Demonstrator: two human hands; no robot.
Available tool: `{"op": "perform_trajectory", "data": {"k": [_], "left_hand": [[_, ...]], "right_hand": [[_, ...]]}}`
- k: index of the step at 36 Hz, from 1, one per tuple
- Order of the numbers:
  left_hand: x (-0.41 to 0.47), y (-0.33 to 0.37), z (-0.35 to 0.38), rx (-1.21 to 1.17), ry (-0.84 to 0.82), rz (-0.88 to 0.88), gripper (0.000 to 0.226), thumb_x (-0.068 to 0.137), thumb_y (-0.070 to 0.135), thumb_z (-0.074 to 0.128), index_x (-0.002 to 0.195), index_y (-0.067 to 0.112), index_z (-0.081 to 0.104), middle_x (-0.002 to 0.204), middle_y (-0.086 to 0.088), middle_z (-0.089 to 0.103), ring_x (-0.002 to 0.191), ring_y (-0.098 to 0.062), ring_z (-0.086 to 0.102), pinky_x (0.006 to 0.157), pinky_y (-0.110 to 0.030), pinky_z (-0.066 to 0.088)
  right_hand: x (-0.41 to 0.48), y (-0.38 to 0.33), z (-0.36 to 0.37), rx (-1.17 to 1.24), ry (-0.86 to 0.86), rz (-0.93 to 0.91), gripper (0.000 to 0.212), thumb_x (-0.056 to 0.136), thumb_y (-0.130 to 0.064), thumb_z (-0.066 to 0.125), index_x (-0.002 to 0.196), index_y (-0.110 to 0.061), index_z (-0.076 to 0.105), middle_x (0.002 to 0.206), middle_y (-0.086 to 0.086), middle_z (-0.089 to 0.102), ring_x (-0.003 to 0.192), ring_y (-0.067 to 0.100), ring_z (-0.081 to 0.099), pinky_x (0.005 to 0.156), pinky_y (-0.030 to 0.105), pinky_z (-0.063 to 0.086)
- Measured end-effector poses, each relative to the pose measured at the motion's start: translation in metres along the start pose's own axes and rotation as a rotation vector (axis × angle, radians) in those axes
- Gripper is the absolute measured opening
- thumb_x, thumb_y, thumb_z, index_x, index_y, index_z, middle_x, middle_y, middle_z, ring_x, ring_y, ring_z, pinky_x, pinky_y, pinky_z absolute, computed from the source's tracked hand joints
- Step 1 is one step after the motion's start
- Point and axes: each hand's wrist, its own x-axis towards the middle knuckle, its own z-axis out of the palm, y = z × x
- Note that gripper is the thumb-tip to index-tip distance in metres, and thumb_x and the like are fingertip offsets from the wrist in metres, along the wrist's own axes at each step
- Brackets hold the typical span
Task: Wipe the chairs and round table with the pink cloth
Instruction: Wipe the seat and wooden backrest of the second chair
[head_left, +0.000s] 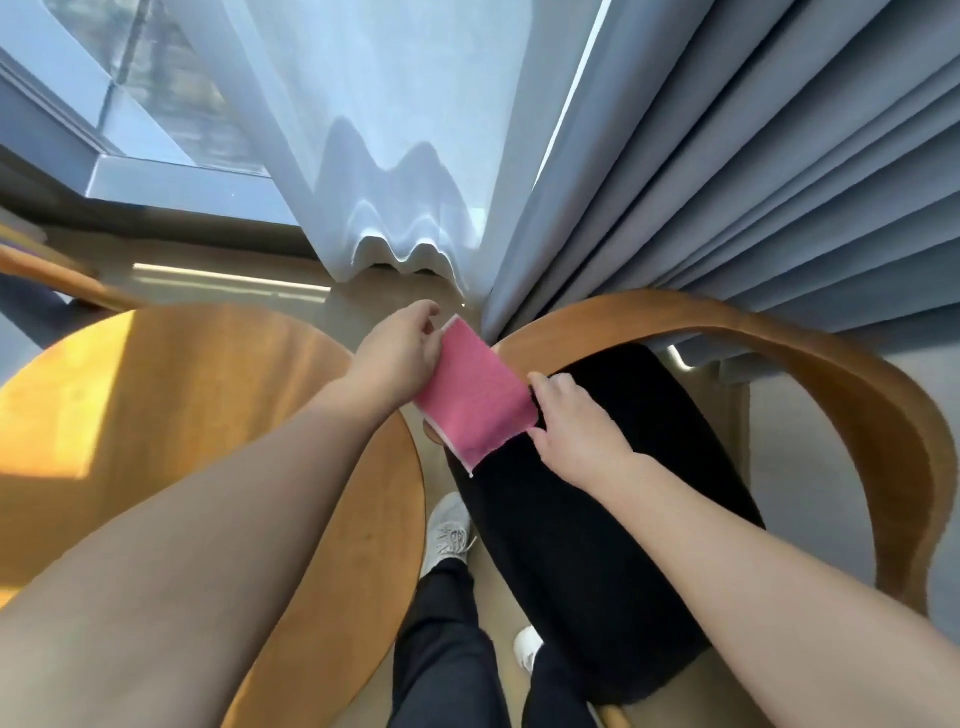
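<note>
Near the middle of the frame, the pink cloth (474, 395) is stretched flat between both hands, held up in the air over the gap between the round wooden counter (171, 415) and the chair (810, 374). It shows as a folded rectangle, tilted so that its upper end points toward the top of the frame and its lower end toward the bottom, with a pale edge along its left side and bottom corner.

At the cloth's upper left edge, the left hand (400, 353) is closed on it, fingers curled over the edge. At its lower right edge, the right hand (576, 421) pinches it, fingertips on the pink face and the thumb along the side. Both bare forearms reach in from the bottom corners of the frame.

Left of centre lies the counter, its top bright with sunlight on the far left side. Right of centre stands the chair, with a curved wooden back rail sweeping from the centre toward the lower right, and a black cushioned seat (597, 545) beneath the right hand. At the bottom centre, dark trouser legs (447, 649) and white shoes (449, 530) stand on the floor between counter and chair.

Across the upper part of the frame hang a sheer white curtain (395, 130) and, to its right, a pleated grey-blue curtain (727, 156). A window frame (171, 176) fills the upper left corner.
</note>
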Motion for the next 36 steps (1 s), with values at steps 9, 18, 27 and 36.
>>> {"op": "perform_trajectory", "data": {"k": [9, 18, 27, 36], "left_hand": [[-0.032, -0.032, -0.001, -0.051, 0.151, -0.097, 0.03, 0.092, 0.015, 0.041, 0.117, 0.016, 0.057, 0.113, 0.0, 0.061, 0.101, -0.017, 0.056, 0.082, -0.027, 0.04], [-0.055, -0.05, 0.001, -0.003, 0.188, -0.098, 0.028, 0.09, 0.007, 0.044, 0.111, 0.013, 0.061, 0.102, 0.003, 0.06, 0.094, -0.012, 0.054, 0.08, -0.023, 0.039], [-0.057, -0.042, 0.013, 0.023, 0.176, -0.053, 0.026, 0.089, 0.006, 0.046, 0.108, 0.012, 0.063, 0.098, 0.002, 0.061, 0.09, -0.011, 0.054, 0.077, -0.023, 0.039], [-0.054, -0.025, 0.019, 0.057, 0.15, -0.068, 0.028, 0.09, 0.009, 0.047, 0.114, 0.014, 0.061, 0.107, 0.001, 0.064, 0.098, -0.013, 0.057, 0.081, -0.022, 0.041]], "right_hand": [[0.042, -0.035, -0.011, -0.252, -0.036, -0.714, 0.046, 0.102, -0.02, 0.043, 0.144, -0.003, 0.04, 0.152, 0.016, 0.036, 0.144, 0.031, 0.027, 0.12, 0.042, 0.013], [0.079, -0.043, 0.019, -0.551, -0.084, -0.851, 0.097, 0.087, -0.079, 0.022, 0.153, -0.008, 0.018, 0.153, 0.012, 0.032, 0.139, 0.032, 0.027, 0.116, 0.046, 0.014], [0.099, -0.024, 0.003, -0.551, -0.118, -1.005, 0.094, 0.082, -0.065, 0.058, 0.15, -0.009, 0.024, 0.148, 0.011, 0.037, 0.136, 0.027, 0.034, 0.115, 0.039, 0.022], [0.107, -0.012, 0.002, -0.541, -0.012, -0.963, 0.085, 0.079, -0.065, 0.061, 0.141, -0.012, 0.037, 0.131, 0.007, 0.052, 0.115, 0.027, 0.049, 0.098, 0.037, 0.033]]}}
